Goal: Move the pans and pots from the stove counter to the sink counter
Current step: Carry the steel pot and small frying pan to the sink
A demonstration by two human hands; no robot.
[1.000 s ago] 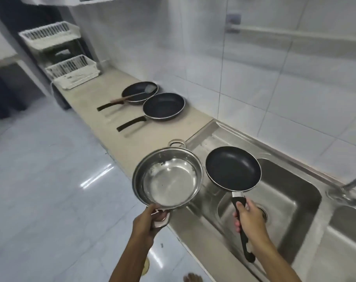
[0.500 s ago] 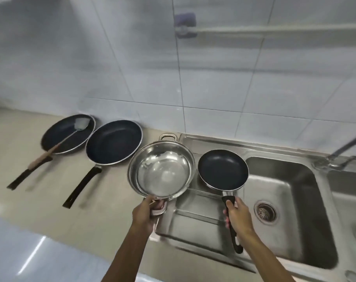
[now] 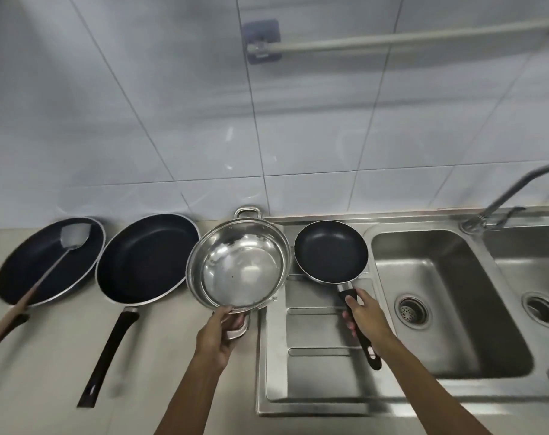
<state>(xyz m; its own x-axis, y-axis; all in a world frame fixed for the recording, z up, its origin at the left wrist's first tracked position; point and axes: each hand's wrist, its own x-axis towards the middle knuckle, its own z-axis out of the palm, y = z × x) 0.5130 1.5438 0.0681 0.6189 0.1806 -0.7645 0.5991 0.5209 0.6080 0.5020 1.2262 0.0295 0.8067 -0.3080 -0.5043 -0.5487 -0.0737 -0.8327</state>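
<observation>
Head view. Your left hand point(image 3: 218, 332) has its grip clenched on the near loop handle of the steel pot point(image 3: 238, 266). The pot is empty and tilted slightly. It sits over the seam where the beige worktop point(image 3: 47, 372) meets the steel sink unit; whether its base rests there or is off the surface cannot be told. Its far handle points at the tiled wall point(image 3: 172, 105).

Your right hand point(image 3: 365, 313) has its grip clenched on the black handle of the small pan point(image 3: 331, 251). Fingers wrap the upper part of the handle, and the handle's end sticks out below the hand. The pan is over the drainboard point(image 3: 314, 381), at its far end, just left of the left basin point(image 3: 448, 296). Contact with the drainboard cannot be told. Pot and pan rims are close together, side by side.

On the worktop left of the pot lies a large pan point(image 3: 147, 257), black handle toward you, its rim just beside the pot. Further left lies another dark pan point(image 3: 25, 271) with a spatula point(image 3: 52, 265) resting in it, blade at the far rim, wooden handle running off the lower left edge.

Right side: a second basin point(image 3: 536, 277), partly cut off, and a tap point(image 3: 505, 196) behind the two basins. A rail point(image 3: 408, 37) is fixed on the wall above.
</observation>
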